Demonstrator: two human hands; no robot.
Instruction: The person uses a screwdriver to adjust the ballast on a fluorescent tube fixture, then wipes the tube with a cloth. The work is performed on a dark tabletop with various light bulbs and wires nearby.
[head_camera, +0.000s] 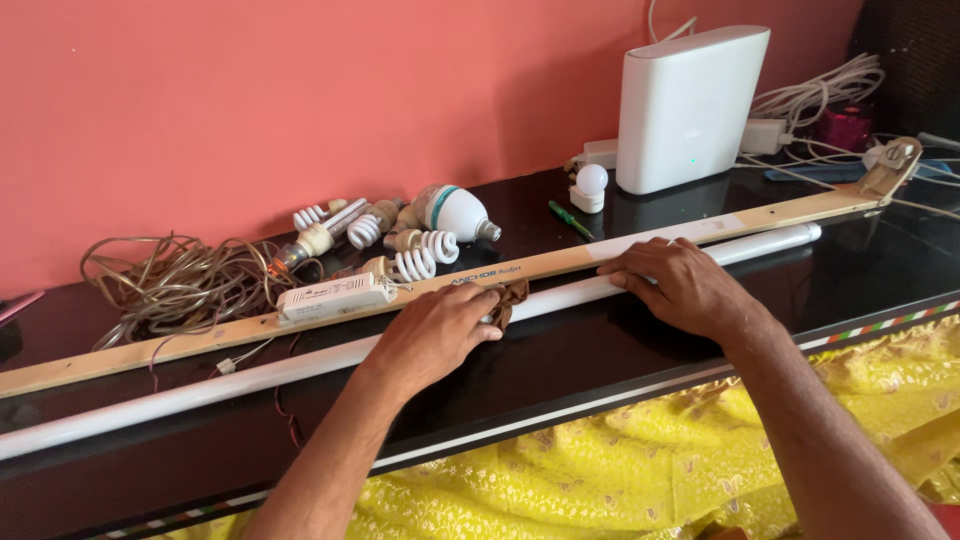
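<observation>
A single view comes from a camera worn on the person's head, looking forward and down across the dark tabletop (600, 350) toward the red wall (300, 90) behind it. It sits close, near enough that both forearms enter from the bottom edge and the hands fill the middle of the frame. The tabletop's near edge runs on a slant, lower at the left, so the view is slightly tilted. No second view shares the scene.

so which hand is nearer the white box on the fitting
Left. The left hand, pressing a brown cloth on the tube, sits just right of the white box. The right hand rests on the tube much farther right.
</observation>
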